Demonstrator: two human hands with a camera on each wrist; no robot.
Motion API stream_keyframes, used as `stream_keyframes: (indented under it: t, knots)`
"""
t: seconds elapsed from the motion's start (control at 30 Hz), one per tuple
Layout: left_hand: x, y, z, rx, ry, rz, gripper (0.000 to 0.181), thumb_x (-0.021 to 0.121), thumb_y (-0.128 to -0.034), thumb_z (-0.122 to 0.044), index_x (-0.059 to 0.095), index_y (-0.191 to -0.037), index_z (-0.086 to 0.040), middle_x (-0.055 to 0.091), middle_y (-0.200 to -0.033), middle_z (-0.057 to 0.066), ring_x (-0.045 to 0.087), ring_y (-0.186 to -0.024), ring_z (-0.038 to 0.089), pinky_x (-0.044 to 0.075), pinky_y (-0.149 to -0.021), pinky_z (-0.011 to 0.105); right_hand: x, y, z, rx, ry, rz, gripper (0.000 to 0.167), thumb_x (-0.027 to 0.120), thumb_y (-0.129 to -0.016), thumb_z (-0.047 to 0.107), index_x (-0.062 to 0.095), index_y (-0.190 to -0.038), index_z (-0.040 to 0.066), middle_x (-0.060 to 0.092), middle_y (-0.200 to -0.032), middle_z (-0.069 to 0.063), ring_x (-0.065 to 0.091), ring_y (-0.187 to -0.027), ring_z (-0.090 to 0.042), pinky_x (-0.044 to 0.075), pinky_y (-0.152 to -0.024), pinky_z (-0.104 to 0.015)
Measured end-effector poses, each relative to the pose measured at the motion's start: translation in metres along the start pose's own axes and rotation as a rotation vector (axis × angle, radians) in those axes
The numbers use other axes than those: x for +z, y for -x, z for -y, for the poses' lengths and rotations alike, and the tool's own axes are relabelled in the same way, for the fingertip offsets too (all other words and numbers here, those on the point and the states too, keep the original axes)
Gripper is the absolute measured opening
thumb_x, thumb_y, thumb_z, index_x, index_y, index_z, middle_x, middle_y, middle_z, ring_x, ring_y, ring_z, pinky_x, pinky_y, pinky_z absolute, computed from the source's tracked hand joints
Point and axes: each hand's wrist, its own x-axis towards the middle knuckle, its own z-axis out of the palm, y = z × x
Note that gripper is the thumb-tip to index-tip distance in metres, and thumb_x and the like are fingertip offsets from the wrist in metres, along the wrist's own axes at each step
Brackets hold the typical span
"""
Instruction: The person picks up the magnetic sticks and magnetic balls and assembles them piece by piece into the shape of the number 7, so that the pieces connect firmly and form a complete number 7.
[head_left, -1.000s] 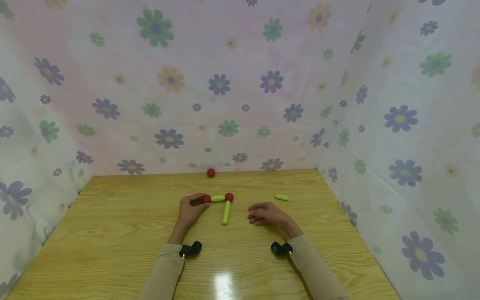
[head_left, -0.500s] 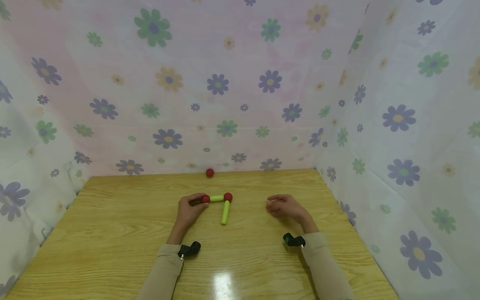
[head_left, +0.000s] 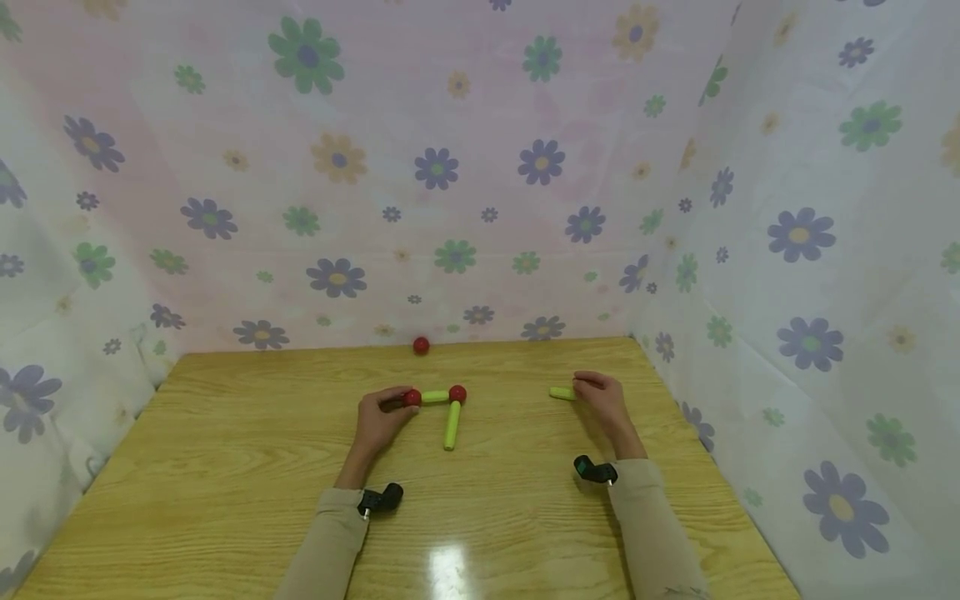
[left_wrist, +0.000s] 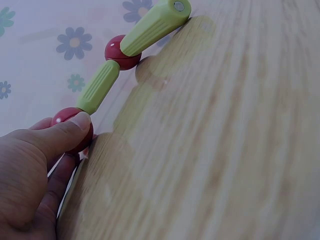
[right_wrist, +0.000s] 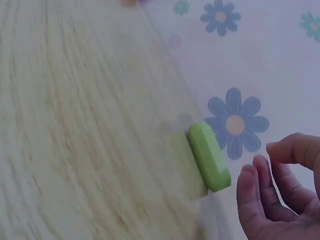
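Note:
With thumb and fingers, my left hand [head_left: 377, 427] pinches a red ball [head_left: 412, 398]. This ball joins a short green magnetic rod [left_wrist: 99, 86], which leads to a second red ball [head_left: 457, 394]. From there another green rod [head_left: 452, 426] runs toward the front of the table; a round metal disc shows in its end in the left wrist view. My right hand [head_left: 606, 406] is at the right end of a loose green rod [right_wrist: 209, 156]. Its fingers are bent loosely, and a gap shows between them and the rod in the right wrist view.
A further red ball [head_left: 422, 345] sits at the back edge of the wooden table [head_left: 247, 450], close to the flowered cloth wall [head_left: 480, 217]. Cloth also stands along both sides. Each wrist wears a small black camera.
My right hand has moved right and away from the middle, to the right end of the loose green rod. The left hand keeps its pinch on the red ball and stays in place.

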Motion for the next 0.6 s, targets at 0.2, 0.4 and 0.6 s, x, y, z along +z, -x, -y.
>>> stream_keyframes:
  t: [0.2,0.4,0.6]
  knots:
    - [0.001,0.002,0.001,-0.01,0.014,-0.002,0.038,0.077,-0.0839,0.01,0.066,-0.119,0.017,0.067,-0.115,0.037,0.065,-0.104,0.054,0.06,-0.083,0.029,-0.002,-0.003,-0.009,0.081,0.085,-0.029,0.045,0.058,-0.105,0.014,0.052,-0.143,-0.007,0.052,-0.144,-0.026,0.059,-0.112,-0.017,0.051,-0.097,-0.028]
    - [0.001,0.002,0.0,-0.01,0.0,-0.003,0.037,0.077,-0.0844,0.01,0.067,-0.12,0.017,0.067,-0.115,0.036,0.066,-0.104,0.053,0.06,-0.085,0.038,-0.003,-0.005,-0.015,0.083,0.182,0.007,0.045,0.061,-0.104,0.021,0.055,-0.142,-0.003,0.056,-0.14,-0.024,0.055,-0.125,-0.032,0.046,-0.107,-0.042]
    - [0.001,0.001,-0.001,-0.003,-0.012,0.002,0.038,0.077,-0.0853,0.008,0.066,-0.121,0.017,0.067,-0.116,0.036,0.066,-0.104,0.052,0.059,-0.088,0.049,-0.003,-0.006,-0.015,0.01,0.258,0.032,0.042,0.067,-0.1,0.015,0.06,-0.134,-0.009,0.062,-0.131,-0.028,0.063,-0.113,-0.03,0.05,-0.1,-0.038]
